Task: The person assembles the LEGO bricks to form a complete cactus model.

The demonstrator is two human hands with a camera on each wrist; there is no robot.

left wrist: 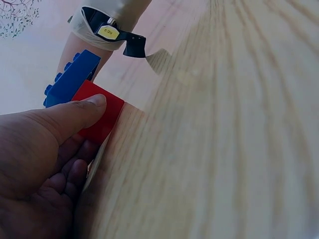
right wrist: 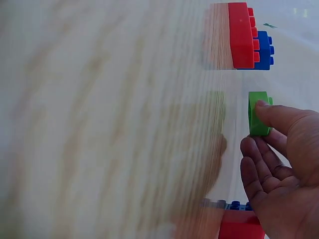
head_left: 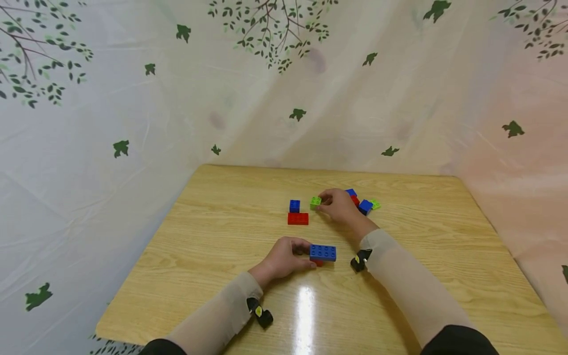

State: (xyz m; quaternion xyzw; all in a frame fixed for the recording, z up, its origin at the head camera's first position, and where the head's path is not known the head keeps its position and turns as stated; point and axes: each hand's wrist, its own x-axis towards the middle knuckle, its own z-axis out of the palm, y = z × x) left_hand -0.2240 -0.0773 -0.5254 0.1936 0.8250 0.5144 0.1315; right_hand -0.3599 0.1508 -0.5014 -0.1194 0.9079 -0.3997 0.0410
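My left hand [head_left: 285,257] pinches a red brick [left wrist: 102,112] between thumb and fingers, low over the table. On top of that red brick sits a long blue brick [head_left: 323,252], jutting out past it to the right. Farther back, my right hand [head_left: 340,204] pinches a small green brick [head_left: 315,202] by its right side. In the right wrist view the green brick [right wrist: 258,113] is held off the table, thumb on its near face. Left of it stand a small blue brick [head_left: 295,206] and a long red brick [head_left: 298,219].
Right of my right hand lies a loose group: a blue brick [head_left: 366,206], a green brick [head_left: 375,204], a red brick [head_left: 355,200] and another blue brick [head_left: 351,192], partly hidden. The wooden table [head_left: 213,222] meets a leaf-printed curtain [head_left: 257,133] behind.
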